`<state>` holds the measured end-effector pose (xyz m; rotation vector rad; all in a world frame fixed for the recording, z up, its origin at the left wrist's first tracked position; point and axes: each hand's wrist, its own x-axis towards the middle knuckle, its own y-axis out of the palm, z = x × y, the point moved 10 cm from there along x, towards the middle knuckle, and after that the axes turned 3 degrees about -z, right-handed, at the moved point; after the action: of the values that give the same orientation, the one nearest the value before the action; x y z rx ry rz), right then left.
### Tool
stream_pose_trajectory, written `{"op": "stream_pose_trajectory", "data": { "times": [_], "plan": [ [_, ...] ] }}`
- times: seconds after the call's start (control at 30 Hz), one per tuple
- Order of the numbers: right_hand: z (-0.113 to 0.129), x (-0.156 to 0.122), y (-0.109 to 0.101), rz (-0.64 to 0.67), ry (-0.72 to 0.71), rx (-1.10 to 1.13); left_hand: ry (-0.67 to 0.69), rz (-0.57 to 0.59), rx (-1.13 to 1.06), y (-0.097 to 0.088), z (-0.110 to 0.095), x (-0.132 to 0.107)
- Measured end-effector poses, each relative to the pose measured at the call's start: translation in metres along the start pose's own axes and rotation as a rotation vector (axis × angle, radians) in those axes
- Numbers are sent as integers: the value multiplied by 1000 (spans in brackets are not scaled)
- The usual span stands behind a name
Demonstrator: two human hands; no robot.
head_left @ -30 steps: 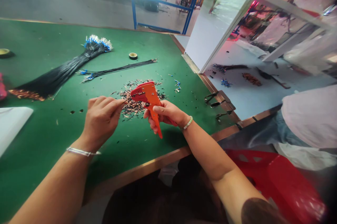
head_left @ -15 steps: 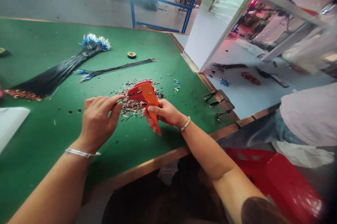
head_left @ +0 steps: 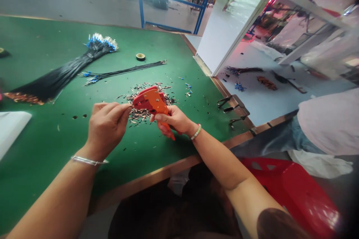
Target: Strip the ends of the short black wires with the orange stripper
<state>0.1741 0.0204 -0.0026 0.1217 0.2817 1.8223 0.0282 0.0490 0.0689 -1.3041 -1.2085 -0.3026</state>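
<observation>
My right hand (head_left: 171,119) is wrapped round the handles of an orange and red wire stripper (head_left: 153,100), its jaws pointing left. Close against those jaws, my left hand (head_left: 109,126) pinches a thin dark wire (head_left: 132,106), most of which is hidden by the fingers. Under the tool lies a heap of black and copper-coloured wire scraps (head_left: 138,116). Beyond it rests a small bunch of black wires (head_left: 126,70) with blue-sleeved ends on the left. Farther left is a thick bundle of black wires (head_left: 61,69), with blue and silver tips at one end and coppery ends at the other.
On the green table (head_left: 168,164) are a tape roll (head_left: 140,57) and loose blue terminals (head_left: 188,88). Black metal clamps (head_left: 232,108) sit at the right edge. A white panel (head_left: 230,25) divides off another bench, where a person in a light top (head_left: 331,123) is beside a red chair (head_left: 303,190).
The wire stripper has tilted and its jaws have shifted slightly left. My left fingers have come closer to the jaws, so less of the wire shows between them.
</observation>
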Motion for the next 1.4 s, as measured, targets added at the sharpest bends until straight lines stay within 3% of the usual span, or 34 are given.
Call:
{"op": "stream_pose_trajectory", "data": {
  "times": [0.1, 0.27, 0.47, 0.53, 0.63, 0.77, 0.83, 0.9, 1.03, 1.1, 1.27, 1.4],
  "plan": [
    [2, -1, 0, -10, -11, 3, -2, 5, 18, 1, 0, 1],
    [0, 1, 4, 87, 33, 8, -38, 27, 22, 3, 6, -1],
    [27, -3, -25, -36, -77, 13, -106, -32, 70, -7, 15, -1],
    [37, -9, -27, -34, -97, -169, -130, -40, 103, -10, 18, -1],
    [39, -16, -16, 68, -137, -562, -136, -61, 132, -13, 20, -2],
    [20, -16, 10, 256, -218, -1007, -133, -49, 135, -11, 24, -4],
    [12, -13, 16, 279, -233, -1155, -131, -44, 130, -10, 24, -4],
    [18, -11, 17, 216, -279, -1125, -113, -40, 110, -8, 20, -4],
    [48, -9, -6, -159, -359, -826, -36, -6, 46, 3, 2, -5],
    [49, -9, -16, -266, -351, -777, -1, 18, 16, 11, -7, -8],
    [43, -5, -19, -299, -382, -704, 28, 90, -33, 24, -16, -12],
    [31, -1, -25, -307, -283, -434, 31, 123, -78, 28, -20, -12]
  ]
}}
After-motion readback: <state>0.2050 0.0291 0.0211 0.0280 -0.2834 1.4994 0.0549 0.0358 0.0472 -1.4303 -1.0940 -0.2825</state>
